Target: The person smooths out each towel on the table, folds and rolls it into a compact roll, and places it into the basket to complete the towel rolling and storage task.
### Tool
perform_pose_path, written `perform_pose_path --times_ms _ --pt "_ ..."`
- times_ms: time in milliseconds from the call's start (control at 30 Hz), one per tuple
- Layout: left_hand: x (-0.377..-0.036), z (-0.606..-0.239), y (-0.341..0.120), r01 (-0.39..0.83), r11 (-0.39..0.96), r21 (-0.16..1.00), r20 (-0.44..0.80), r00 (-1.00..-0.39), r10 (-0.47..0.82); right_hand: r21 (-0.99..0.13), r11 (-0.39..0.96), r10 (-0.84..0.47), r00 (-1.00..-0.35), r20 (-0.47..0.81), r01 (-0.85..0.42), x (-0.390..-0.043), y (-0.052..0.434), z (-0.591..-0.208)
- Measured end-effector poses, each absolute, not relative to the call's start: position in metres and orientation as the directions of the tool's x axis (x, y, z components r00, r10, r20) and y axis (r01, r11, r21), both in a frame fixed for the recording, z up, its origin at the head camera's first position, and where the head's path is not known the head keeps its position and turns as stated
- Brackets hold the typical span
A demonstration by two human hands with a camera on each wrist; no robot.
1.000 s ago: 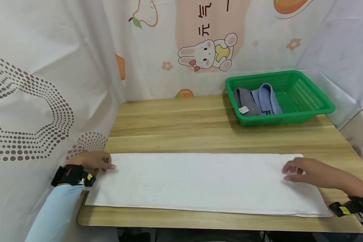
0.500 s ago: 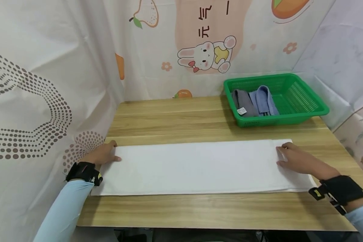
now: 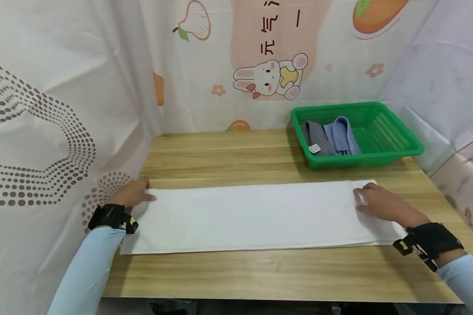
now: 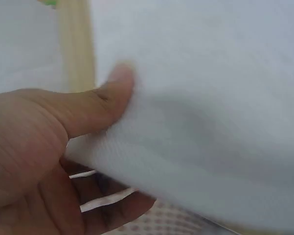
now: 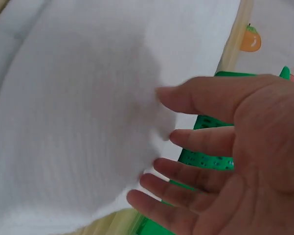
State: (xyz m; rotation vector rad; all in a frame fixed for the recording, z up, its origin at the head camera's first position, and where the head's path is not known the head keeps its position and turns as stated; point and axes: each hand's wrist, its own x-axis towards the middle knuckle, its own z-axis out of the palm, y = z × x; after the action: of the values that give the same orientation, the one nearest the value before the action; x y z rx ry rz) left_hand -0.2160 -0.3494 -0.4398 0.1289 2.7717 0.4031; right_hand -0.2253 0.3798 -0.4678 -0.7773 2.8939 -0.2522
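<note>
white towel [image 3: 256, 216], light wood-grain table [image 3: 236, 153], green basket [image 3: 394, 135] holding grey cloth [image 3: 317, 136] and blue cloth [image 3: 342, 134], brown-dotted curtain [image 3: 35, 140] left

There is one long white towel [image 3: 256, 216] lying on one wooden table [image 3: 228, 153]. There are two hands, one left hand [image 3: 133, 194] and one right hand [image 3: 382, 204], one at each end of the towel. One green basket [image 3: 394, 144] sits at the far right corner. It has two folded cloths inside: one grey cloth [image 3: 315, 135], one blue cloth [image 3: 342, 133].
</note>
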Motion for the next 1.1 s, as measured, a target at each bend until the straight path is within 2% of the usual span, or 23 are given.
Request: perform_pose_path --times_ms 200,367,433,567,667,800,967,1033,1100 --pt "-0.219 -0.412 -0.319 0.128 0.891 0.436 -0.276 -0.923 0.268 -0.24 0.825 -0.504 -0.858 0.096 -0.512 -0.223 0.343 -0.459" --pt "-0.224 -0.396 -0.264 0.235 0.804 0.546 -0.222 -0.885 0.41 -0.364 0.764 -0.522 -0.842 0.138 -0.533 -0.221 0.279 -0.445" --pt "-0.223 -0.395 -0.236 0.265 0.79 0.552 -0.184 -0.886 0.426 -0.39 0.729 -0.549 -0.82 0.158 -0.563 -0.218 0.25 -0.443" --pt "-0.218 -0.402 -0.178 0.251 0.743 0.62 -0.092 -0.918 0.386 -0.442 0.659 -0.588 -0.783 0.202 -0.609 -0.208 0.196 -0.448" --pt "-0.213 -0.411 -0.14 0.233 0.676 0.699 -0.033 -0.934 0.356 -0.587 0.606 -0.595 -0.796 0.114 -0.537 -0.198 0.159 -0.454" --pt "-0.209 -0.414 -0.105 0.203 0.563 0.801 -0.003 -0.939 0.344 -0.751 0.556 -0.586 -0.808 -0.051 -0.356 -0.192 0.121 -0.461" --pt "-0.21 -0.41 -0.097 0.067 0.354 0.933 -0.072 -0.929 0.364 -0.872 0.444 -0.496 -0.867 -0.048 -0.206 -0.196 0.101 -0.473" --pt "-0.212 -0.411 -0.103 0.073 0.358 0.931 -0.076 -0.92 0.386 -0.918 0.376 -0.448 -0.892 -0.062 -0.125 -0.199 0.101 -0.474" --pt "-0.217 -0.414 -0.113 0.138 0.433 0.89 -0.056 -0.912 0.407 -0.95 0.306 -0.432 -0.898 -0.078 -0.065 -0.201 0.104 -0.473"
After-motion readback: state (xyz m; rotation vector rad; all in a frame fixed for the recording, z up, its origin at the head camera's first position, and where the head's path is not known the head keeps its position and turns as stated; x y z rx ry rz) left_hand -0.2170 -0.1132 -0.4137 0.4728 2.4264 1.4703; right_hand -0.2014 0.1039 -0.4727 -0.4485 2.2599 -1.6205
